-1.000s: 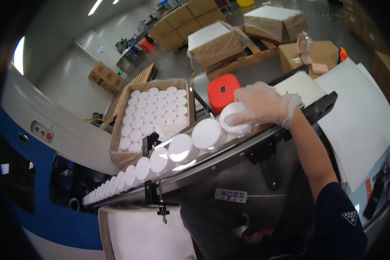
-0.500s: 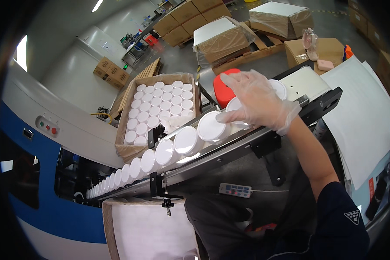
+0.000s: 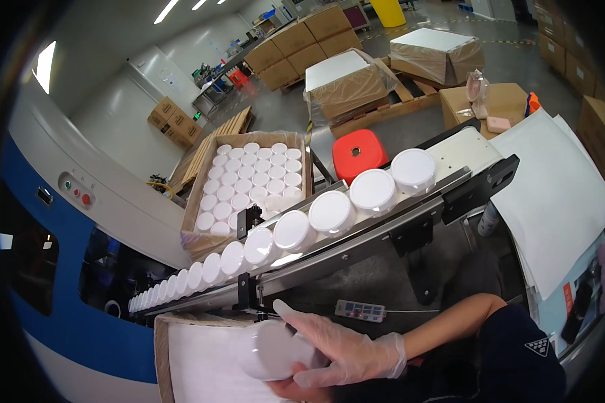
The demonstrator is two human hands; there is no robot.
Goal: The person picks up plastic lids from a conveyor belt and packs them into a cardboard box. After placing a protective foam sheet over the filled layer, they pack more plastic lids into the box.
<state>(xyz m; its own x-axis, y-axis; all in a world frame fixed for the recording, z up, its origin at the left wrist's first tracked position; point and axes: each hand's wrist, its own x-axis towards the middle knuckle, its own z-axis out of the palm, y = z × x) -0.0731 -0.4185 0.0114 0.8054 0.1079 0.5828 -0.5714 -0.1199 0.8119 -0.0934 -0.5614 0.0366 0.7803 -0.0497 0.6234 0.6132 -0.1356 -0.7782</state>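
A white round-lidded jar (image 3: 265, 350), slightly blurred, is held on its side over the near carton (image 3: 165, 359). My right hand (image 3: 353, 349), in a clear glove, grips it, the thumb above and the fingers at its lower right. Bare fingers of my left hand (image 3: 290, 389) show under the jar, pressed against it; the rest of that hand is hidden. Beyond my hands, a row of similar white jars (image 3: 333, 211) stands on a slanting conveyor (image 3: 356, 252). It runs from the blue-and-white machine (image 3: 70, 282) at the left.
Behind the conveyor, an open carton (image 3: 189, 211) holds rows of white jars. A red stool (image 3: 358, 153) stands beside the conveyor. A power strip (image 3: 360, 310) lies beyond my right hand. White sheets (image 3: 551, 195) are at the right; wrapped cartons (image 3: 346, 84) stand farther back.
My right hand has come down from the jars on the conveyor to the near carton, now with a jar in it. My left hand's fingers have come into view. The head view has shifted slightly.
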